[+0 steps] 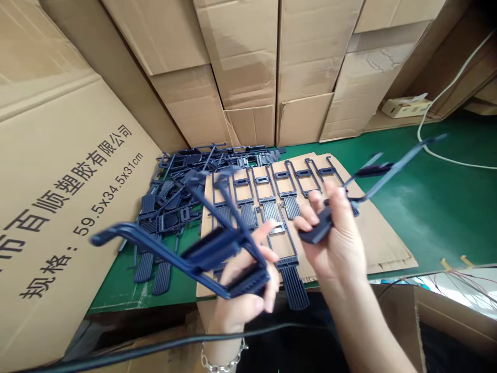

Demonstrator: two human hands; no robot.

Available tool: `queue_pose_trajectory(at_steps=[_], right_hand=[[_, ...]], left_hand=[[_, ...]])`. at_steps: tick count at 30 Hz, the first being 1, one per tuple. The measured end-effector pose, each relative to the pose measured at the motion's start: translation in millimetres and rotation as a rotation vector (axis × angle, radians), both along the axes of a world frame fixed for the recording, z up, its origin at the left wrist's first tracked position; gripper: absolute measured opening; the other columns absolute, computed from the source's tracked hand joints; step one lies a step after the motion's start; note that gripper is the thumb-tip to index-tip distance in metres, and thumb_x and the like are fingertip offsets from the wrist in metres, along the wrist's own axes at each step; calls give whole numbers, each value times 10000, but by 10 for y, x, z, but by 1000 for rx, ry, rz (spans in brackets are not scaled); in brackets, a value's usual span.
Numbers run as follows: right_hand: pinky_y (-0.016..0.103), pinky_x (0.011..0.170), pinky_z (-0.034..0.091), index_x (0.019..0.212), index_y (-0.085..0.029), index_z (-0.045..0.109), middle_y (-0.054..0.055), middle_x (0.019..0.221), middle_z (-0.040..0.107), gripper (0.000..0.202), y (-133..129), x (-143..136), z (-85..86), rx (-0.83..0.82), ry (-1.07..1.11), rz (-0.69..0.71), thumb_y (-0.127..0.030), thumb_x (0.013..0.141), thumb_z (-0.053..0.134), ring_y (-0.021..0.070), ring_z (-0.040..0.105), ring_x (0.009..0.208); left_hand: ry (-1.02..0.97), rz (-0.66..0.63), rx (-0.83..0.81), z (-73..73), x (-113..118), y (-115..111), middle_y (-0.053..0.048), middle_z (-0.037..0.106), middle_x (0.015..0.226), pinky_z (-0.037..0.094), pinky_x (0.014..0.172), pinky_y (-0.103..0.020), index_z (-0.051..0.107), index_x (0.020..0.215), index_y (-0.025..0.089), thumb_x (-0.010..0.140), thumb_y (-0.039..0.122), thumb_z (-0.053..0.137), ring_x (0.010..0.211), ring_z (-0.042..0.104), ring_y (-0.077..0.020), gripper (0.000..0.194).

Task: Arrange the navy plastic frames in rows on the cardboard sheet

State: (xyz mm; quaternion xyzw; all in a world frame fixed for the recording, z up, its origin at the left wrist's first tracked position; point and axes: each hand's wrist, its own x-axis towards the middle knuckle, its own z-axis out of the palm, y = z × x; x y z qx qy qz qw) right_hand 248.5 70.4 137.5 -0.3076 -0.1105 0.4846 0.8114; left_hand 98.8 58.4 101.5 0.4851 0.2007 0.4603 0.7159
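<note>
My left hand (244, 290) grips a dark blue plastic frame part (186, 248) by its ribbed end; the long frame points up and to the left. My right hand (334, 238) holds a second dark blue plastic part (384, 173) by its ribbed end, its thin arms reaching up to the right. Both parts hang above a sheet of cardboard (373, 233) on a green table (427, 207). A row of the same parts (272, 191) lies side by side on that sheet. A loose heap of parts (174, 197) lies left of the row.
Stacked cardboard boxes (248, 67) wall off the back and a large printed box (58, 207) stands on the left. A white cable (435, 150) runs over the table at right. A black cable (155, 347) crosses below my hands. An open box edge (446, 311) sits at lower right.
</note>
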Motion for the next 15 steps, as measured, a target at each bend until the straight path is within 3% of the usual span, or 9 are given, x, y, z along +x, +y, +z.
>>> queue_pose_trajectory(at_steps=[2, 4, 6, 8, 11, 15], right_hand=[[165, 400, 315, 1085, -332, 445, -60, 821, 404, 556, -104, 206, -107, -10, -242, -100, -489, 650, 754, 35, 325, 482], [209, 387, 302, 1220, -387, 380, -30, 873, 423, 639, -269, 410, -274, -98, -515, -72, -573, 687, 681, 68, 339, 486], [247, 382, 307, 1310, -347, 344, 24, 948, 467, 684, -460, 566, -477, -256, -760, 1, -616, 735, 598, 92, 354, 485], [275, 472, 394, 1354, -299, 338, 70, 1074, 506, 694, -638, 650, -678, -483, -991, 23, -582, 767, 577, 136, 474, 593], [377, 724, 467, 1336, -255, 397, 90, 1160, 537, 713, -814, 654, -902, -754, -1294, 13, -583, 737, 602, 234, 562, 826], [445, 789, 466, 1187, -171, 515, 129, 1086, 589, 698, -842, 579, -997, -911, -1492, -6, -635, 671, 592, 318, 565, 928]], left_hand=[[-99, 48, 47, 37, -153, 115, -76, 276, 1471, 393, 484, -288, 648, 1024, 230, 640, 212, 581, 419, 465, -18, 390], [-162, 152, 35, 69, -367, 224, -51, 291, 1467, 411, 491, -280, 641, 1026, 221, 629, 214, 549, 401, 420, 5, 407], [-194, 295, -37, 95, -589, 309, -16, 296, 1467, 439, 507, -259, 635, 1006, 207, 595, 202, 538, 398, 365, 23, 422], [-244, 418, -86, 110, -768, 364, 4, 362, 1430, 458, 513, -228, 628, 961, 181, 538, 192, 532, 387, 305, 30, 434], [-315, 512, -137, 114, -907, 407, 36, 502, 1299, 473, 515, -194, 606, 914, 165, 470, 182, 522, 381, 278, 26, 453], [-376, 551, -186, 89, -913, 437, 63, 565, 1187, 480, 536, -166, 579, 914, 172, 456, 187, 517, 394, 323, 33, 462]])
